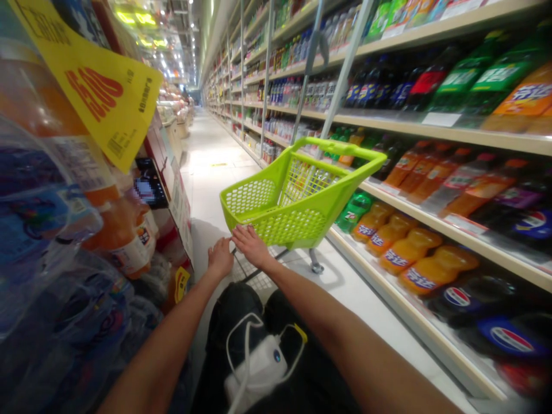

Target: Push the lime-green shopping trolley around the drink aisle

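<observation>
A lime-green shopping cart (293,227) with perforated basket walls stands in the aisle before me. My right hand (250,246) lies at the basket's near left corner, its fingers bent against the green plastic. Just left of it, my left hand (220,257) is closed, with fingers curled and tips close to the right hand. Whatever it may hold is hidden. Both arms reach forward over my dark-clothed knees. A white power bank (257,368) with a looped white cable (227,339) rests on my lap.
Shelves of soda bottles (411,259) line the right side, close to the cart. At left, wrapped bottles (81,322) and orange drink bottles (129,247) crowd near my arm under a yellow price sign (97,86). A white tiled floor (211,138) runs ahead.
</observation>
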Motion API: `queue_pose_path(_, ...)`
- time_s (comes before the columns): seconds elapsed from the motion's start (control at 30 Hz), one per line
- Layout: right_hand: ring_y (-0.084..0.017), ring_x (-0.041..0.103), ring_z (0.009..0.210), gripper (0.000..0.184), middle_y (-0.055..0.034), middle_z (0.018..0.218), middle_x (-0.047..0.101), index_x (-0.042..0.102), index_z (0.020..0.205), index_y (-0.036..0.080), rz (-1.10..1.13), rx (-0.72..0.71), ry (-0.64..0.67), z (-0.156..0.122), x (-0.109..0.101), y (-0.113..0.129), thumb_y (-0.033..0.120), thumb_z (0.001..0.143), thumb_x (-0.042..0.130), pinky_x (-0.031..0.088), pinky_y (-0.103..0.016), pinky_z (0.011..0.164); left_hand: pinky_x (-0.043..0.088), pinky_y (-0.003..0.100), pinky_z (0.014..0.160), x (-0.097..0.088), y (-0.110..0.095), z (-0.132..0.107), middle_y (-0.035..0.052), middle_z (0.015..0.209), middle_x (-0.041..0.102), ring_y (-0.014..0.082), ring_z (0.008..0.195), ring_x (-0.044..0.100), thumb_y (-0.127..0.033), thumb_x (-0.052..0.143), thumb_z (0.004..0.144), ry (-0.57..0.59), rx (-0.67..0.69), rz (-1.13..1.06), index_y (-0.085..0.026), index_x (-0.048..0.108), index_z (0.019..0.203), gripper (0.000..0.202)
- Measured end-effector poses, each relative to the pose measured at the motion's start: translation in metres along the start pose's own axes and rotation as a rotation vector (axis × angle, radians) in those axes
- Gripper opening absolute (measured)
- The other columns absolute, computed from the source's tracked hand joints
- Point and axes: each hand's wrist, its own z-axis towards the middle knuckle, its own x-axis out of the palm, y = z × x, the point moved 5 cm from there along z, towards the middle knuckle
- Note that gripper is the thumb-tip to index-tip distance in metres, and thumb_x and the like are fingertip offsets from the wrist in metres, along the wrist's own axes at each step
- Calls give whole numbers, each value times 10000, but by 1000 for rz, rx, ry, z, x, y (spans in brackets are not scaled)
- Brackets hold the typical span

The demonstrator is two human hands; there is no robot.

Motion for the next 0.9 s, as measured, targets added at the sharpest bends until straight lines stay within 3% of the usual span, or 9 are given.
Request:
queue_pose_path(0.1, -252, 398, 1242, 285, -129, 1256, 527, 568, 1125, 138, -30, 39, 71, -25, 22, 0, 113, 862, 460, 295, -536, 1020, 210, 459, 1051, 2, -2, -2, 140, 1369, 388, 239, 1276, 329, -116, 397, 782, 20, 25, 62, -178, 396, 1242, 464)
queue_pose_path(0.17, -246, 436, 1212, 277, -133, 1217, 558, 582, 1104, 140, -33, 41, 89, -34, 26, 0, 103, 858, 460, 315, -533, 1007, 200, 475, 1053, 4, -1, -2, 146, 1384, 364, 247, 1286, 313, -109, 390, 781, 42, 30, 69, -176, 402, 1236, 461)
queue_pose_path(0.33, -215, 333, 1286, 315, -93, 1290, 502, 540, 1175, 176, 17, -54, -41, -16, -7, 7, 136, 894, 404, 261, -504, 1053, 187, 520, 1044, 4, 6, -2, 178, 1384, 350, 279, 1293, 295, -109, 400, 776, 53, 5, 76, -149, 404, 1236, 463)
queue_pose_path(0.47, -205, 276, 1314, 321, -81, 1317, 475, 527, 1192, 189, 36, -23, -122, 6, -26, -1, 147, 909, 381, 195, -516, 1078, 206, 508, 1045, 1, 10, -2, 161, 1390, 352, 254, 1300, 288, -102, 381, 781, 54, -22, 144, -162, 399, 1241, 464)
queue_pose_path(0.57, -215, 323, 1292, 297, -89, 1296, 497, 559, 1146, 183, 28, -5, -64, 0, -14, -7, 130, 891, 415, 236, -516, 1062, 208, 511, 1045, 1, 7, -1, 155, 1407, 332, 253, 1303, 282, -108, 388, 776, 66, 5, 194, -167, 396, 1249, 476)
queue_pose_path(0.7, -249, 407, 1236, 267, -119, 1242, 542, 589, 1096, 149, 11, 27, 49, -29, 12, -6, 117, 858, 473, 300, -526, 1021, 193, 524, 1050, 2, -1, 2, 150, 1424, 305, 259, 1314, 258, -116, 371, 783, 79, 61, 204, -159, 388, 1264, 483)
queue_pose_path(0.77, -250, 434, 1215, 267, -129, 1226, 553, 593, 1093, 144, 36, 38, 78, -38, 14, -3, 118, 850, 484, 314, -529, 1008, 192, 523, 1052, 1, -5, 4, 142, 1426, 304, 253, 1316, 259, -110, 354, 786, 82, 76, 192, -168, 385, 1268, 487)
queue_pose_path(0.9, -202, 360, 1272, 338, -96, 1277, 515, 556, 1165, 186, 96, 71, -62, -24, -19, -7, 109, 870, 410, 275, -482, 1046, 193, 489, 1062, -14, -18, 13, 133, 1447, 261, 244, 1329, 231, -97, 361, 770, -13, 101, 157, -166, 341, 1303, 538)
